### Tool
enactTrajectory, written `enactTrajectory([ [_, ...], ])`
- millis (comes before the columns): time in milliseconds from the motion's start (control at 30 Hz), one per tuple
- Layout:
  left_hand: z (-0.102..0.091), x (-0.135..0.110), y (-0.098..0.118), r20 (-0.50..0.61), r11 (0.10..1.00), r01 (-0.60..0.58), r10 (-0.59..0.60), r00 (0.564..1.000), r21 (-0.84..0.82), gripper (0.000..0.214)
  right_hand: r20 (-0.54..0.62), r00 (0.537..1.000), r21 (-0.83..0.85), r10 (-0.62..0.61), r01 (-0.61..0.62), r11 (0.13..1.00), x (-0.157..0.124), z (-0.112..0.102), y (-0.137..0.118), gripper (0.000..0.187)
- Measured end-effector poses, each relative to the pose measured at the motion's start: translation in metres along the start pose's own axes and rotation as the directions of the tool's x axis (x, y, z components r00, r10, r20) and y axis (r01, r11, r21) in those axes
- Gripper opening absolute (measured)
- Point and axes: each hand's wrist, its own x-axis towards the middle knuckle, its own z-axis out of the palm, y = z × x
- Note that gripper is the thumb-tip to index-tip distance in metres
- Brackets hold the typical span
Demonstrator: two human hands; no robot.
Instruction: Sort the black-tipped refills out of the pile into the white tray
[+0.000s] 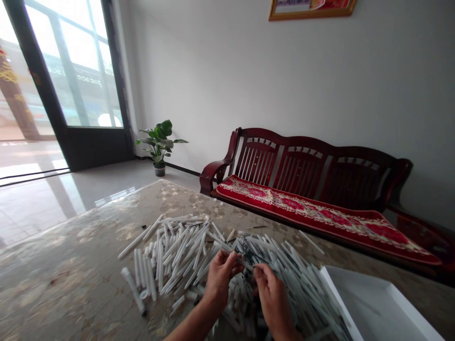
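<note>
White plastic tubes heap beneath left hand and right hand, both pinching one.

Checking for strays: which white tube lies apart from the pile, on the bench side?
The thin white tube at the far right of the pile, slanting alone on the tabletop; those near it lie heaped together.

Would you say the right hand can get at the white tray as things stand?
Probably yes: the right hand is close to the white tray, and only low-lying white plastic tubes lie between them.
</note>
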Motion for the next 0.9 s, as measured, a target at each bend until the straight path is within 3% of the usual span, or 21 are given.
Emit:
enactTrajectory([
  [133, 0.0012, -0.0007, -0.0009, -0.007, 1.0, 0.009, -0.009, 1.0, 0.013, 0.047, 0.042, 0.997, 0.066, 0.069, -0.071, 0.995, 0.002, 0.0003, 0.0028, 0.058],
  [333, -0.0006, 0.0007, -0.004, -0.009, 1.0, -0.008, 0.008, 1.0, 0.011, 0.047, -0.06, 0.997, 0.036, -0.045, 0.047, 0.998, 0.003, -0.0024, 0.0016, 0.053],
  [533, -0.0007, 0.0007, -0.006, -0.009, 1.0, 0.001, -0.001, 1.0, -0.003, 0.047, 0.011, 0.998, 0.041, 0.058, -0.058, 0.997, 0.0036, -0.0008, 0.0067, 0.056],
  [733, -0.0006, 0.001, -0.0054, -0.022, 1.0, -0.025, 0.026, 0.999, 0.013, 0.048, -0.083, 0.996, 0.09, -0.033, 0.041, 0.995, 0.0037, -0.0024, 0.0027, 0.041],
  [900, 0.0, 0.0003, -0.005, -0.021, 1.0, -0.009, 0.009, 1.0, 0.004, 0.048, -0.021, 0.998, 0.061, 0.051, -0.05, 0.997, 0.0029, -0.0034, 0.0034, 0.049],
])
